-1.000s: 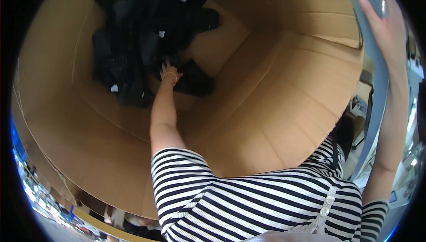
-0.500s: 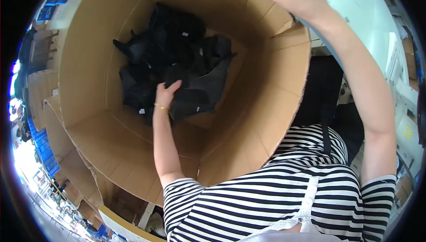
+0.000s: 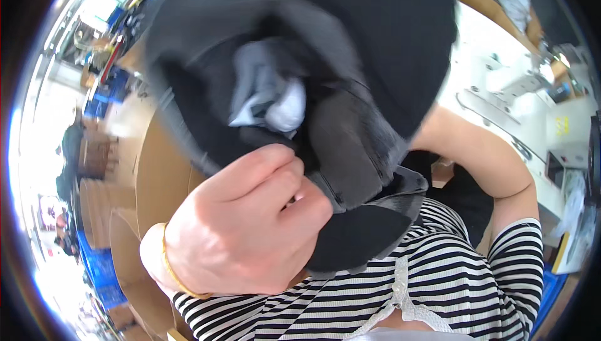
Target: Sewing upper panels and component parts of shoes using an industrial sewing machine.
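Observation:
A large piece of black and dark grey sewn fabric (image 3: 407, 34) fills the middle of the view, held up close in front of my chest. It has an opening with a pale grey and white part (image 3: 269, 91) inside; its exact kind I cannot make out. My left hand (image 3: 250, 216) is closed on the lower edge of this fabric, fingers curled, a gold bracelet on the wrist. My right forearm (image 3: 476, 153) reaches in from the right and passes behind the fabric, which hides that hand and its fingers.
Behind the fabric, part of a big cardboard box (image 3: 159, 159) shows at the left. A white sewing machine (image 3: 516, 78) stands on a white table (image 3: 479, 34) at the right. Blue crates (image 3: 100, 272) and cardboard lie along the far left.
My left hand has come up out of the box and now holds the dark fabric near me. My right arm has come down from the box's far rim. The view has shifted.

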A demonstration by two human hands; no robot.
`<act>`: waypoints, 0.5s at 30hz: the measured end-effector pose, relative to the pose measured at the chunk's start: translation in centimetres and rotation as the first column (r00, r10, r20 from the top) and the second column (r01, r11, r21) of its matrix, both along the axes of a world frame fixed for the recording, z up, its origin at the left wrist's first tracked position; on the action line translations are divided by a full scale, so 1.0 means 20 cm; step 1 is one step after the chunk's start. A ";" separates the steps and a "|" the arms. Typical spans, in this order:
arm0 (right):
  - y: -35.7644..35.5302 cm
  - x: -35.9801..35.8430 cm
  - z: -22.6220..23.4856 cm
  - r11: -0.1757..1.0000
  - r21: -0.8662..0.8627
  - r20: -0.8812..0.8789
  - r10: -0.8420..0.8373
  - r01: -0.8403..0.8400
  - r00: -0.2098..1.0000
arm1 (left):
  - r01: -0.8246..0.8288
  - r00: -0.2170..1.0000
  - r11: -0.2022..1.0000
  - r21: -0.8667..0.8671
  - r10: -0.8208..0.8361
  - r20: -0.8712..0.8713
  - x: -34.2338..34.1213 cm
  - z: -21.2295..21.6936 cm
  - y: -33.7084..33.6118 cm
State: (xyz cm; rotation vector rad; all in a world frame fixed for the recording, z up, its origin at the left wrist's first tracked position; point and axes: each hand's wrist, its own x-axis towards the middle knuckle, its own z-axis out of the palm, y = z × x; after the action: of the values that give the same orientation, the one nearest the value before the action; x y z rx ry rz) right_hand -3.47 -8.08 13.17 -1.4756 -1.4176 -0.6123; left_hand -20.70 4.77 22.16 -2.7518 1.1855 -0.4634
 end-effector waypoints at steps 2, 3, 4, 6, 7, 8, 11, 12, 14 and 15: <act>-0.24 0.02 -0.04 0.994 -0.025 0.085 -0.108 0.111 0.990 | 0.119 0.990 0.992 -0.033 -0.116 0.081 0.14 0.00 -0.08; -0.39 0.06 -0.08 0.979 -0.058 0.154 -0.186 0.196 0.970 | 0.178 0.979 0.984 -0.028 -0.174 0.109 0.22 0.02 -0.13; -0.55 0.10 -0.13 0.959 -0.088 0.214 -0.245 0.269 0.945 | 0.191 0.981 0.981 -0.045 -0.192 -0.026 0.29 0.03 -0.17; -0.80 0.11 -0.15 0.914 -0.132 0.327 -0.326 0.384 0.887 | 0.214 0.965 0.976 -0.045 -0.218 -0.148 0.39 0.06 -0.28; -0.89 0.04 -0.08 0.928 -0.244 0.237 -0.225 0.282 0.945 | 0.234 0.955 0.972 -0.020 -0.234 -0.184 0.42 0.06 -0.32; -0.98 -0.03 0.00 0.925 -0.344 0.133 -0.125 0.164 0.983 | 0.252 0.944 0.968 0.003 -0.245 -0.220 0.45 0.07 -0.36; -1.17 -0.08 -0.11 0.953 0.043 0.465 -0.286 0.301 0.838 | 0.304 0.923 0.946 0.110 -0.264 -0.282 0.56 0.06 -0.50; -1.17 -0.10 -0.14 0.886 0.313 0.519 -0.462 0.344 0.719 | 0.321 0.910 0.934 0.158 -0.258 -0.324 0.60 0.05 -0.53; -1.18 -0.15 -0.01 0.811 0.077 0.436 -0.550 0.580 0.712 | 0.335 0.907 0.919 0.208 -0.255 -0.335 0.65 0.07 -0.59; -1.18 -0.13 0.03 0.792 -0.183 0.386 -0.487 0.583 0.783 | 0.360 0.892 0.901 0.243 -0.256 -0.373 0.66 0.07 -0.63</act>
State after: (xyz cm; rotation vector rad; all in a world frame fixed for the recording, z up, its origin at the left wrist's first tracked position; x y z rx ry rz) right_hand -6.06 -31.71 13.80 -2.1368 -1.3560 -1.0777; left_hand -7.47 -7.83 23.59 -2.4344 1.6331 0.1698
